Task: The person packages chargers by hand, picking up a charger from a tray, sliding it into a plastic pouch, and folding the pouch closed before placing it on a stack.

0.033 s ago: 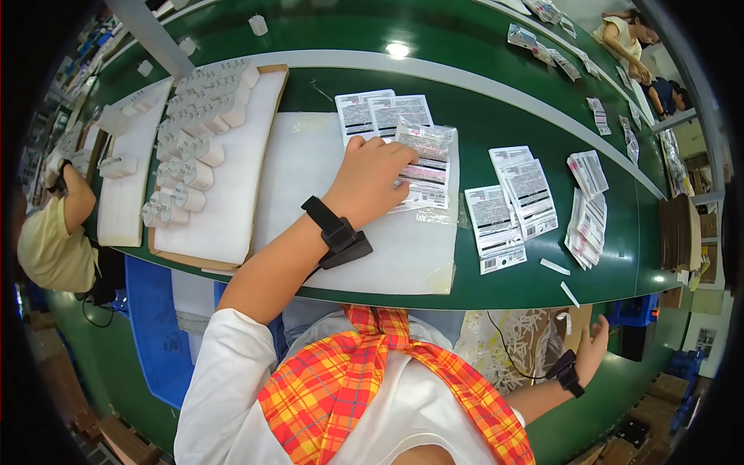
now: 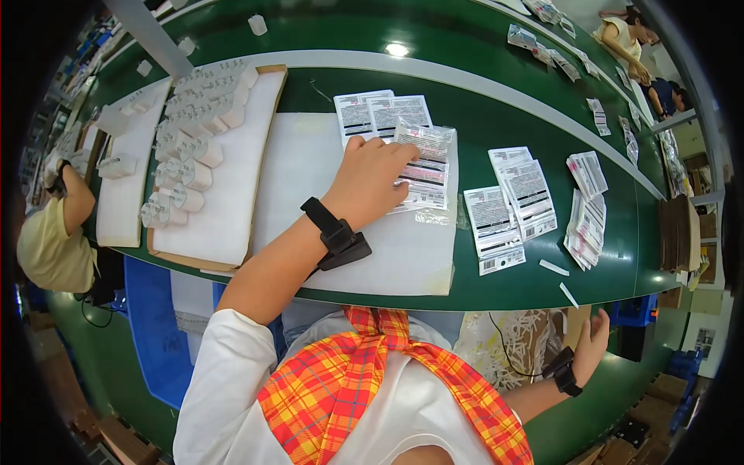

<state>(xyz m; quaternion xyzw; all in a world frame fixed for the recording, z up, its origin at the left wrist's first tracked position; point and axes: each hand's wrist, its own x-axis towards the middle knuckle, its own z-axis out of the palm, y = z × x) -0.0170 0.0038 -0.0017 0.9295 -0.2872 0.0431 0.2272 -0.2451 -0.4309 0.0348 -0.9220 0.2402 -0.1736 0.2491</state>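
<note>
My left hand rests over a clear plastic bag with a printed card, its thumb and fingers apart and touching the bag's left side. Under that hand lies a white foam sheet. White printed cards lie just beyond my fingers. Off the table's front edge at the right, my right hand is held in the air, fingers spread and holding nothing. Nearest to it on the table are two thin white strips. Both wrists wear black strapped devices.
White plug adapters stand in rows on a foam-lined cardboard tray at left. More bagged cards lie at right, beside a small stack. A blue bin sits below the table. A co-worker works at far left.
My right hand has shifted very slightly upward. My left hand and the bag under it look the same.
</note>
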